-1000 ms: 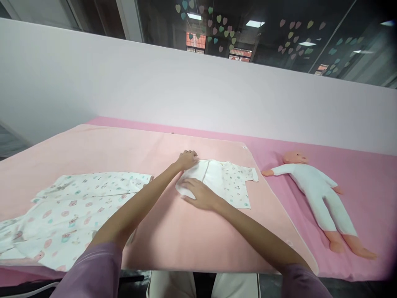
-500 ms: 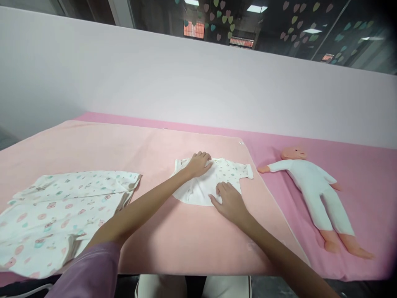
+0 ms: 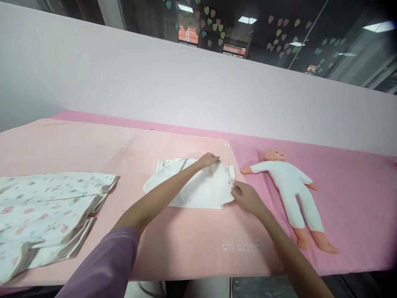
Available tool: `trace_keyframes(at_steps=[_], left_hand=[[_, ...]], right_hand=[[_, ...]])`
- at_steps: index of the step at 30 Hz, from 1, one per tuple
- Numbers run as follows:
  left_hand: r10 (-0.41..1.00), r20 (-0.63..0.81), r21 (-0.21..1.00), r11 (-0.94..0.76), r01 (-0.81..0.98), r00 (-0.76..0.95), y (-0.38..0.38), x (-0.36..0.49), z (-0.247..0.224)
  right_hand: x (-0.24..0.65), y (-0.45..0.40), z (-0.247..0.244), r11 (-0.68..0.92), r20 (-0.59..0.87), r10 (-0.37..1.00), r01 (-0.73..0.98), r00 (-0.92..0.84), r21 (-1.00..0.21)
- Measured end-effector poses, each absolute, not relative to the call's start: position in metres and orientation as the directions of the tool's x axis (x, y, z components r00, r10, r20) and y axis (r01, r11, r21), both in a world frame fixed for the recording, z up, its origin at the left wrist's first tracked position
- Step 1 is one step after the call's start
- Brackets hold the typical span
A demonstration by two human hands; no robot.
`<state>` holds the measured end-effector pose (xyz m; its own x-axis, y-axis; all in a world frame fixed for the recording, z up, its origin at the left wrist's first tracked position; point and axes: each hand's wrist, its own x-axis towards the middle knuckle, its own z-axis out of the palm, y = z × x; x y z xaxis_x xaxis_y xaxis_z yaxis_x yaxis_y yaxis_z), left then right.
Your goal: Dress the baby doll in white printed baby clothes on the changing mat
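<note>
While the right hand (image 3: 248,198) pinches the side of a small white fabric baby shirt (image 3: 192,191), the left hand (image 3: 209,159) pinches its far edge above a peach-pink cloth mat (image 3: 186,240).

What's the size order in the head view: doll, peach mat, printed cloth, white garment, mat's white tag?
1. Peach mat
2. Printed cloth, nearer and partly out of frame
3. White garment and doll: too close to rank
4. White tag
</note>
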<state>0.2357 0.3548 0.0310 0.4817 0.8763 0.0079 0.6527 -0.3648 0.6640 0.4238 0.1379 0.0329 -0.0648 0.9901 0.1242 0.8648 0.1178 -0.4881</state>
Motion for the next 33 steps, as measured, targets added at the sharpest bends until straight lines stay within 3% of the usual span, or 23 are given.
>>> trace_keyframes(at_steps=[4, 9, 14, 18, 25, 30, 33], left_hand=[[0.837, 0.163, 0.618, -0.500, 0.607, 0.523, 0.337, 0.246, 0.015], [0.734, 0.296, 0.402, -0.676, 0.618, 0.611, 0.331, 0.247, -0.019], [0.780, 0.319, 0.432, -0.625, 0.649, 0.538, 0.336, 0.245, -0.021], [0.740, 0.326, 0.407, -0.671, 0.620, 0.588, 0.340, 0.216, -0.003], [0.807, 0.291, 0.283, -0.586, 0.759, 0.515, 0.356, 0.095, 0.005], [0.915, 0.151, 0.344, -0.403, 0.848, 0.374, 0.372, 0.019, -0.005], [0.924, 0.110, 0.365, -0.381, 0.850, 0.367, 0.375, 0.005, -0.009]], right_hand=[[0.485, 0.118, 0.013, 0.002, 0.167, 0.984, 0.926, 0.066, -0.377], [0.461, 0.125, 0.004, 0.262, 0.336, 0.929, 0.915, -0.154, -0.306], [0.424, 0.174, 0.009, 0.361, 0.261, 0.919, 0.895, -0.295, -0.261], [0.421, 0.230, 0.013, 0.250, 0.240, 0.954, 0.919, -0.181, -0.303], [0.423, 0.297, 0.024, 0.034, -0.160, 0.979, 0.878, -0.125, -0.477], [0.437, 0.311, 0.027, 0.018, -0.154, 0.982, 0.867, -0.109, -0.498], [0.442, 0.313, 0.023, 0.035, -0.081, 0.993, 0.889, -0.081, -0.457]])
